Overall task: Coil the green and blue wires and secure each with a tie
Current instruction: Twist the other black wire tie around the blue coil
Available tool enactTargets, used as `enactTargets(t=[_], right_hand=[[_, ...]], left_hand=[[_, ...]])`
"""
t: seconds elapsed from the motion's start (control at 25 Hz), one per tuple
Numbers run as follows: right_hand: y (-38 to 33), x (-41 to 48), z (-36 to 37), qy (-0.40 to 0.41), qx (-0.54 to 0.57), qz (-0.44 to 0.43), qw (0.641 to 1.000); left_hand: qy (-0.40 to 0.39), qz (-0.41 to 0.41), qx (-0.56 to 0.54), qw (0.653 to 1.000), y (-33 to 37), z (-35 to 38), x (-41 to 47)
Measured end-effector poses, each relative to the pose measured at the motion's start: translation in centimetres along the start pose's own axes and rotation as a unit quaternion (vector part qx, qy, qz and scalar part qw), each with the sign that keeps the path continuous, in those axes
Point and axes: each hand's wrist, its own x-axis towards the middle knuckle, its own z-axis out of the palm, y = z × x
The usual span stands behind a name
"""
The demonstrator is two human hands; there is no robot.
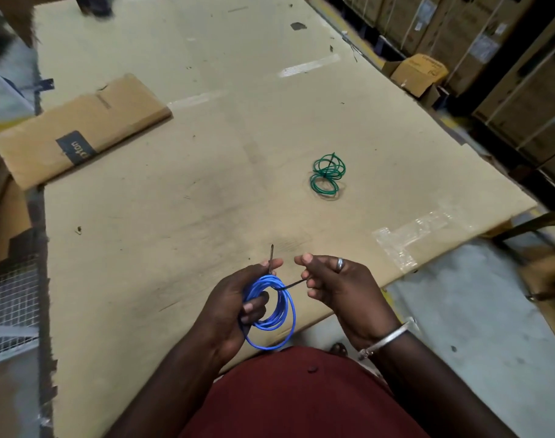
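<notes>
- The blue wire coil (274, 308) is gripped in the left hand (235, 308), whose fingers are curled through the loops, just above the near edge of the cardboard-covered table (175, 216).
- A black cable tie (271, 259) is pinched between the left thumb and forefinger at the top of the coil, with its pointed end standing upright above the hand.
- The other end of the tie is seen running from the coil to the right hand (336, 286), where it is pinched between the fingertips; the remaining fingers are loosely curled.
- A ring (340, 264) is worn on a right finger and a metal bangle (384, 340) on the right wrist.
- The green wire coil (327, 177) is laid on the table farther out, well apart from both hands, cinched at the middle by a dark tie so that two bunches of loops are formed.
- A flattened cardboard box (80, 128) is laid at the far left of the table.
- Stacked cartons (507, 58) are seen along the right.
</notes>
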Motion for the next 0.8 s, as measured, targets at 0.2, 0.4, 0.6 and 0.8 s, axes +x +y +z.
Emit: enactTargets(t=[0.2, 0.4, 0.6, 0.8], right_hand=[[-0.8, 0.3, -0.4, -0.022, 0.025, 0.026, 0.999], [-1.2, 0.2, 0.2, 0.056, -0.053, -0.09, 0.993], [-1.8, -0.2, 0.5, 0.069, -0.124, -0.161, 0.977], [-1.9, -0.2, 0.2, 0.068, -0.171, -0.155, 0.971]], left_hand=[[0.009, 0.037, 0.035, 0.999, 0.4, 0.5, -0.2], [0.014, 0.068, 0.111, 0.991, 0.5, 1.1, -0.7], [0.047, 0.106, 0.178, 0.977, 0.5, 2.1, -1.3], [0.069, 0.156, 0.241, 0.955, 0.4, 2.6, -1.3]])
